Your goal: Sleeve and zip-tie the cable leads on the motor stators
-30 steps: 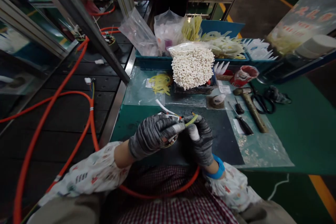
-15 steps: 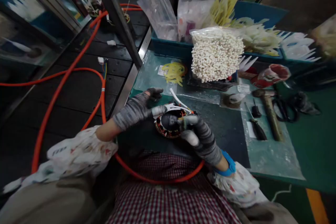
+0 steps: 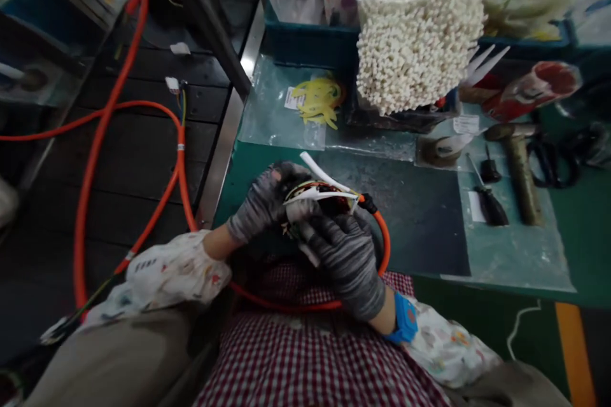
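Note:
Both my hands wear grey striped gloves and meet at the near edge of the green bench. My left hand is curled round the left side of a round wound stator with white sleeved leads sticking out. My right hand covers the stator's near side, fingers closed on it. An orange cable runs from the stator's right side, loops down across my checked apron and away to the left.
A bag of small white parts stands behind, next to blue bins. Yellow pieces in a plastic bag lie behind my hands. A hammer, small screwdrivers and tape lie to the right. A dark conveyor with orange cables sits to the left.
The camera has tilted down and closer. My hands have pulled the stator toward my lap, and my right hand has turned over to cover it.

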